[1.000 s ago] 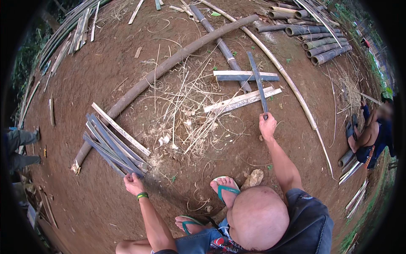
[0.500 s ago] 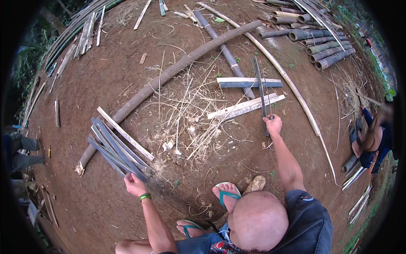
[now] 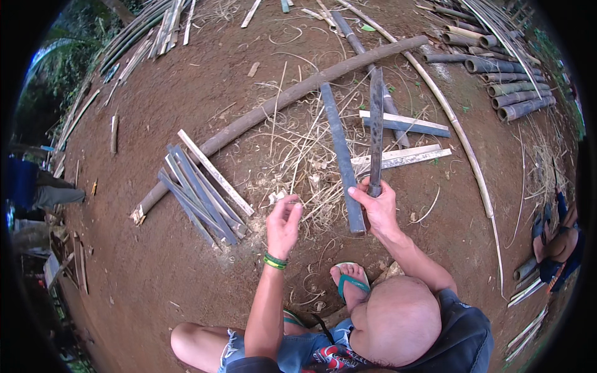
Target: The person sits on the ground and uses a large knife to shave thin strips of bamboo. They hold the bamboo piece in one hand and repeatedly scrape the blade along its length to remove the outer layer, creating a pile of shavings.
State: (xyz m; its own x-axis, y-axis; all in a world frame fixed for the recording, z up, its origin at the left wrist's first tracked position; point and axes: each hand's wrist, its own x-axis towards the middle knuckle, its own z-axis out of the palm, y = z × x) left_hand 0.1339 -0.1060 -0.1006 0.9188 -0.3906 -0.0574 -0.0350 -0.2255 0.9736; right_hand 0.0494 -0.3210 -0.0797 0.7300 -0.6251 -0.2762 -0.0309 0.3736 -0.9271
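My right hand (image 3: 381,208) is closed round the handle of a long, dark-bladed machete (image 3: 377,124), whose blade points away from me. Under the same hand's thumb a flat grey bamboo strip (image 3: 341,149) is pinched, lying alongside the blade and slanting to its left. Empty, with its fingers loosely bent and apart, my left hand (image 3: 283,227) is raised to the left of that strip's near end. Further left, a bundle of split bamboo strips (image 3: 198,193) leans over the near end of a long brown pole (image 3: 249,118).
Pale shavings (image 3: 298,168) litter the soil ahead. More split strips (image 3: 404,127) lie beyond the machete, near a long curved pole (image 3: 454,118). Cut bamboo poles (image 3: 522,93) are stacked far right. One person (image 3: 559,242) sits at the right; another person's leg (image 3: 59,193) shows at left.
My left hand has left the strip bundle and moved right, empty. My right hand has come inward, still gripping the machete; the strip in it now shows its broad side, left of the blade.
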